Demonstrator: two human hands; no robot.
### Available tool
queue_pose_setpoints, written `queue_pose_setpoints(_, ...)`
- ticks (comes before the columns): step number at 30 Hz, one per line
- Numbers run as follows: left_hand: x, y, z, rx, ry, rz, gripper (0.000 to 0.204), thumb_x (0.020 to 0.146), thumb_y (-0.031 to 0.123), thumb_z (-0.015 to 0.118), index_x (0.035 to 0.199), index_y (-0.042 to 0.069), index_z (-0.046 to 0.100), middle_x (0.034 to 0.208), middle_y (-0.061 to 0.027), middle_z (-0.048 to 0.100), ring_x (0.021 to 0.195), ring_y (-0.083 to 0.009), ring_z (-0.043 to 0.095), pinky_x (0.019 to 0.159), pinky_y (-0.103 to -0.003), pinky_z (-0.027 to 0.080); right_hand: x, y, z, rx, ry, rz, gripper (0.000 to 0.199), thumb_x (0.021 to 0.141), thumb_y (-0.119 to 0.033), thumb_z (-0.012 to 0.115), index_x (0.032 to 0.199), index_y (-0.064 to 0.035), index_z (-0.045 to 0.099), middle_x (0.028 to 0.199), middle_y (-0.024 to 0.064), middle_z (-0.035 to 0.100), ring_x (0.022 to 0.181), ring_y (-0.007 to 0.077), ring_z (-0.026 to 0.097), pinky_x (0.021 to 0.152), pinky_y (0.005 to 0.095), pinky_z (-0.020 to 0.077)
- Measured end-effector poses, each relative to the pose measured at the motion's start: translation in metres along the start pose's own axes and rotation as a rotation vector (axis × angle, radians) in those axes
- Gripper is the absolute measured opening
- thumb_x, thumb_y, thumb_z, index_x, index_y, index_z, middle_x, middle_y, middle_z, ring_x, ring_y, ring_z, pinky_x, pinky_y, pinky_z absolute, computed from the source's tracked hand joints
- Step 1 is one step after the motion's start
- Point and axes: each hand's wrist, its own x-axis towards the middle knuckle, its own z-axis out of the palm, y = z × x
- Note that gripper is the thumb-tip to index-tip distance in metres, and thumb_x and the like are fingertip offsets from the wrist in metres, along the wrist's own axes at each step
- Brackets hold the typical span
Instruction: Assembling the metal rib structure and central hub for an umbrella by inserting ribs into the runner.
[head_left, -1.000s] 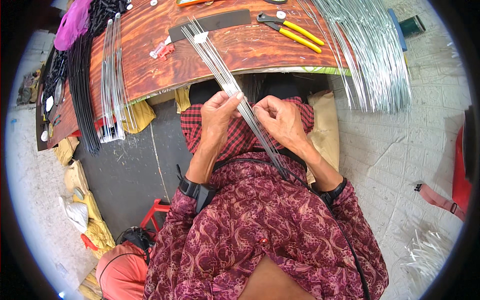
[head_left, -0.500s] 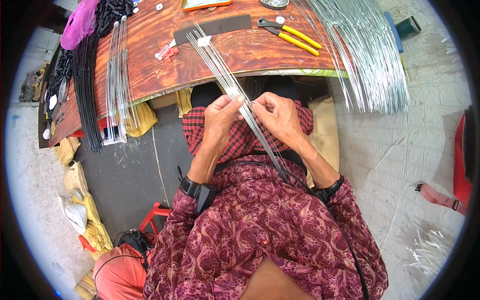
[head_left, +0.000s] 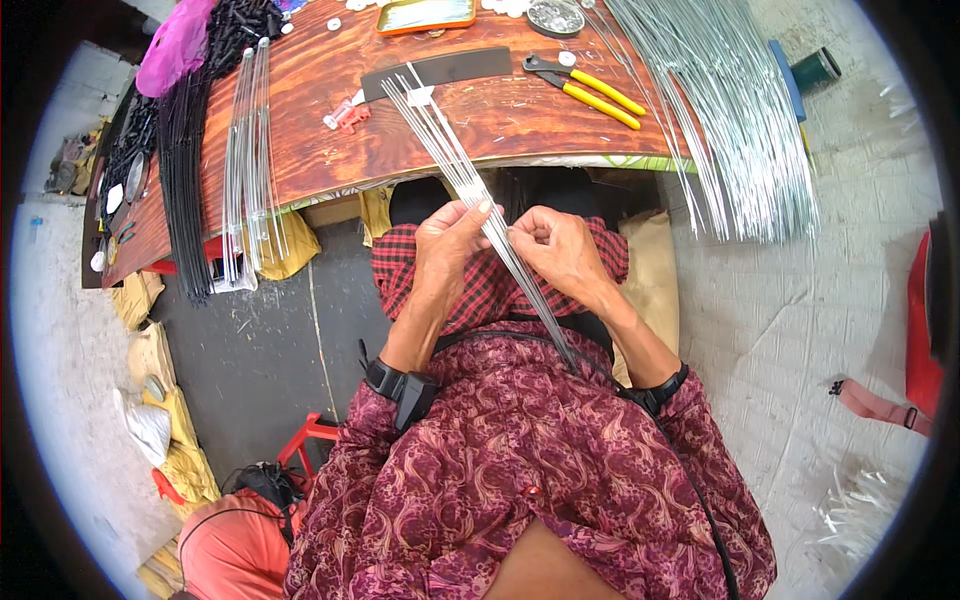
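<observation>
Head view is showing a long wooden table (head_left: 330, 150) spreading across the top, keeping stock within reach: a big fan of silvery wires (head_left: 730, 120) is overhanging its right end, black rods (head_left: 185, 170) and clear tubes (head_left: 245, 160) are lying along its left. Yellow-handled pliers (head_left: 590, 92) are resting near the far edge. Over the lap, a slim bundle of silvery wires (head_left: 455, 160) is slanting from the tabletop down toward the body, its far ends resting on the wood for support. Left hand (head_left: 450, 245) is curling closed around the bundle, steadying it, while right hand (head_left: 560, 250) is pinching strands beside it, fingers closed.
</observation>
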Motion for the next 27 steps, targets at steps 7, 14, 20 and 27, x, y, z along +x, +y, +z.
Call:
queue_pose_setpoints(7, 0.000, -0.008, 0.000, 0.009, 0.015, -0.033, 0.016, 0.088, 0.014, 0.071, 0.100, 0.003, 0.070, 0.090, -0.0043, 0.072, 0.073, -0.0065, 0.064, 0.062, -0.019, 0.049, -0.002, 0.005, -0.001, -0.051, -0.101, -0.040, 0.017, 0.087, -0.013, 0.057, 0.082, 0.0024, 0.054, 0.066, 0.0092, 0.061, 0.067, 0.0132, 0.063, 0.058, 0.0308, 0.0490)
queue_pose_setpoints(14, 0.000, -0.003, -0.001, 0.028, -0.030, 0.016, 0.016, 0.089, 0.011, 0.070, 0.101, 0.002, 0.066, 0.088, -0.0072, 0.070, 0.070, -0.0105, 0.064, 0.060, -0.023, 0.051, 0.004, -0.001, 0.006, 0.508, -0.278, 0.168, 0.023, 0.101, -0.021, 0.048, 0.097, 0.0010, 0.052, 0.083, 0.0115, 0.066, 0.071, 0.0168, 0.069, 0.062, 0.0262, 0.0552)
queue_pose_setpoints(20, -0.011, 0.016, 0.015, 0.050, -0.023, 0.120, 0.016, 0.089, 0.012, 0.069, 0.101, 0.001, 0.065, 0.087, -0.0058, 0.070, 0.068, -0.0066, 0.059, 0.059, -0.023, 0.048, 0.006, -0.015, 0.001, 0.580, -0.427, 0.161, 0.041, 0.101, -0.037, 0.049, 0.109, 0.0026, 0.055, 0.086, 0.0135, 0.067, 0.069, 0.0184, 0.068, 0.064, 0.0271, 0.0565)
queue_pose_setpoints(27, 0.012, 0.011, 0.015, 0.066, -0.157, -0.027, 0.037, 0.099, 0.026, 0.056, 0.123, -0.003, 0.059, 0.111, -0.0138, 0.067, 0.088, -0.0144, 0.065, 0.074, -0.027, 0.054, 0.023, 0.004, 0.008, 0.628, -0.379, 0.206, 0.038, 0.098, -0.035, 0.056, 0.106, 0.0013, 0.057, 0.084, 0.0103, 0.066, 0.068, 0.0174, 0.067, 0.062, 0.0281, 0.0572)
